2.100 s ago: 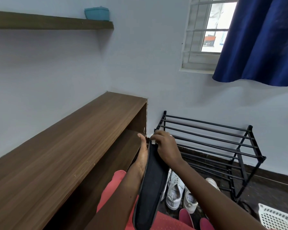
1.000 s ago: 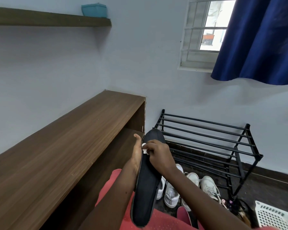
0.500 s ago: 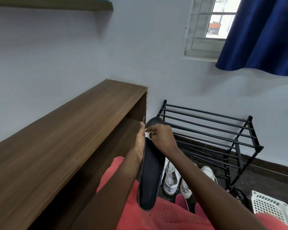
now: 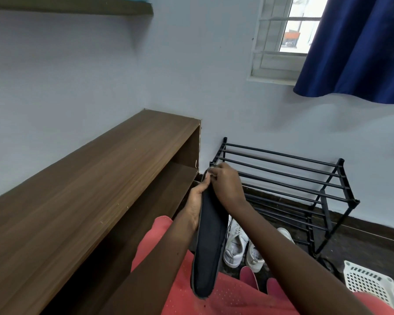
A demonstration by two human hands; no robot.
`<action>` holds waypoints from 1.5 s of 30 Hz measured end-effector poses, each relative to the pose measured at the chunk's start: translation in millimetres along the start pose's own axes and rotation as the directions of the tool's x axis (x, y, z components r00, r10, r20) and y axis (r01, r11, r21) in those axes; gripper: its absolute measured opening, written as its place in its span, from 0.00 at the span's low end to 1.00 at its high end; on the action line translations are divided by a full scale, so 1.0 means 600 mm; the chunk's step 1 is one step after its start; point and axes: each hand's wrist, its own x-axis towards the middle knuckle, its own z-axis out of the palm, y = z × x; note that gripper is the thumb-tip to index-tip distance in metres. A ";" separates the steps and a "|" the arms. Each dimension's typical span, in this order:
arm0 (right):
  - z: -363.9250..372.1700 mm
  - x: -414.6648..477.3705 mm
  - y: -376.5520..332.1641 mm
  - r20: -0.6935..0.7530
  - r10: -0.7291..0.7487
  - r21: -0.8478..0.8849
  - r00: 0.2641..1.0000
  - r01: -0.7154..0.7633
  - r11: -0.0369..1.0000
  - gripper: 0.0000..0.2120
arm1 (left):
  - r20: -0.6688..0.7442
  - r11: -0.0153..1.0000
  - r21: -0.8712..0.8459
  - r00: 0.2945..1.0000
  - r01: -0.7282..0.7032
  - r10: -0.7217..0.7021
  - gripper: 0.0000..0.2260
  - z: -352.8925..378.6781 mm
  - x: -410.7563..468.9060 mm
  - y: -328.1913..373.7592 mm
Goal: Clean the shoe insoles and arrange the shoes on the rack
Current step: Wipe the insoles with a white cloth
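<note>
Head view: left hand (image 4: 194,201) grips flat black insole (image 4: 208,246), right hand (image 4: 228,187) pinches white wipe (image 4: 207,175).

**Matt Black and Wood Grain**

The insole (image 4: 207,246) looks like matt black cloth, fuzzy at its near edge. The white scrap (image 4: 208,175) at its far tip could be cloth or paper. The rack (image 4: 282,161) is black metal rod, faintly glossy. The cabinet (image 4: 89,178) on the left shows smooth wood grain. The basket (image 4: 369,284) is perforated white plastic.
</note>
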 end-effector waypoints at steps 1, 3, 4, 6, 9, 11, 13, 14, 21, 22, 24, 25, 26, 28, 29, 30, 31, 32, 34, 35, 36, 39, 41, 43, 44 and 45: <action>-0.004 0.010 0.005 -0.022 0.018 -0.017 1.000 -0.019 1.000 0.09 | 0.021 1.000 -0.010 1.000 0.012 -0.012 0.19 0.001 -0.002 0.001; -0.013 0.027 0.010 -0.048 0.067 -0.047 0.997 -0.070 0.996 0.11 | 0.023 1.000 0.002 1.000 0.011 -0.011 0.22 0.002 -0.008 0.006; -0.016 0.031 0.012 -0.048 0.093 -0.053 0.995 -0.096 0.994 0.12 | 0.016 1.000 0.009 1.000 0.004 -0.004 0.24 0.001 -0.008 0.010; -0.021 0.032 0.016 -0.033 0.144 -0.033 0.989 -0.145 0.989 0.14 | -0.021 1.000 0.006 1.000 -0.016 0.016 0.26 -0.001 -0.006 0.015; -0.026 0.021 0.023 0.024 0.241 0.113 0.970 -0.242 0.964 0.14 | -0.081 0.998 -0.016 0.995 -0.066 0.065 0.28 -0.010 0.004 0.023; -0.025 0.009 0.028 0.104 0.297 0.199 0.949 -0.312 0.929 0.15 | -0.116 0.995 0.001 0.988 -0.103 0.103 0.27 -0.017 0.013 0.029; -0.021 -0.003 0.034 0.177 0.314 0.197 0.933 -0.346 0.917 0.14 | -0.131 0.994 0.012 0.985 -0.112 0.112 0.27 -0.020 0.018 0.031; -0.019 -0.006 0.036 0.196 0.318 0.192 0.928 -0.354 0.915 0.13 | -0.137 0.994 0.021 0.984 -0.108 0.110 0.27 -0.021 0.020 0.031; -0.029 0.011 0.039 0.106 0.381 0.321 0.918 -0.395 0.861 0.13 | -0.123 0.995 0.071 0.990 -0.065 0.074 0.28 -0.015 0.014 0.019; -0.030 0.013 0.038 0.080 0.390 0.343 0.917 -0.393 0.853 0.13 | -0.125 0.995 0.082 0.989 -0.065 0.074 0.29 -0.012 0.011 0.020; -0.030 0.016 0.036 0.053 0.389 0.369 0.920 -0.380 0.848 0.13 | -0.140 0.995 0.077 0.987 -0.065 0.075 0.30 -0.012 0.008 0.020; -0.029 0.015 0.035 0.055 0.379 0.372 0.924 -0.371 0.851 0.13 | -0.145 0.995 0.072 0.986 -0.070 0.080 0.30 -0.013 0.008 0.020; -0.029 0.014 0.034 0.062 0.366 0.367 0.929 -0.362 0.857 0.12 | -0.150 0.995 0.066 0.985 -0.077 0.086 0.30 -0.013 0.009 0.021; -0.028 0.009 0.034 0.095 0.338 0.331 0.936 -0.350 0.876 0.10 | -0.173 0.995 0.059 0.981 -0.080 0.089 0.31 -0.015 0.015 0.023; -0.026 0.007 0.036 0.120 0.328 0.307 0.937 -0.349 0.885 0.10 | -0.195 0.995 0.062 0.977 -0.080 0.091 0.31 -0.015 0.017 0.024; -0.025 0.004 0.037 0.155 0.325 0.281 0.933 -0.357 0.891 0.09 | -0.207 0.995 0.060 0.974 -0.083 0.093 0.30 -0.014 0.020 0.024; -0.024 0.001 0.039 0.196 0.328 0.250 0.924 -0.371 0.895 0.10 | -0.212 0.995 0.057 0.973 -0.079 0.089 0.30 -0.016 0.025 0.023; -0.023 -0.001 0.040 0.237 0.328 0.213 0.915 -0.378 0.901 0.10 | -0.218 0.996 0.053 0.972 -0.078 0.088 0.29 -0.016 0.027 0.023; -0.021 -0.004 0.043 0.314 0.318 0.143 0.895 -0.375 0.916 0.10 | -0.229 0.994 0.041 0.968 -0.097 0.104 0.28 -0.017 0.032 0.024; -0.022 -0.005 0.044 0.352 0.311 0.118 0.883 -0.371 0.921 0.10 | -0.231 0.994 0.026 0.967 -0.109 0.112 0.28 -0.018 0.033 0.025; -0.024 -0.005 0.042 0.385 0.303 0.103 0.872 -0.367 0.925 0.11 | -0.225 0.993 0.011 0.968 -0.114 0.114 0.28 -0.020 0.033 0.027; -0.028 -0.003 0.033 0.351 0.273 0.046 0.895 -0.308 0.950 0.11 | -0.166 0.996 -0.001 0.982 -0.092 0.091 0.29 -0.025 0.029 0.030; -0.026 -0.003 0.019 0.238 0.234 0.027 0.943 -0.247 0.969 0.11 | -0.116 0.997 0.013 0.990 -0.075 0.076 0.28 -0.023 0.025 0.027; -0.019 0.000 0.008 0.115 0.182 0.045 0.977 -0.188 0.981 0.11 | -0.069 0.999 0.002 0.997 -0.042 0.042 0.27 -0.014 0.021 0.021; -0.013 0.003 0.005 0.054 0.166 0.057 0.985 -0.169 0.984 0.11 | -0.056 1.000 0.000 0.998 -0.019 0.019 0.27 -0.008 0.017 0.015; -0.008 0.007 0.003 -0.004 0.156 0.067 0.988 -0.155 0.986 0.11 | -0.044 1.000 -0.001 0.999 -0.002 0.002 0.27 -0.005 0.015 0.010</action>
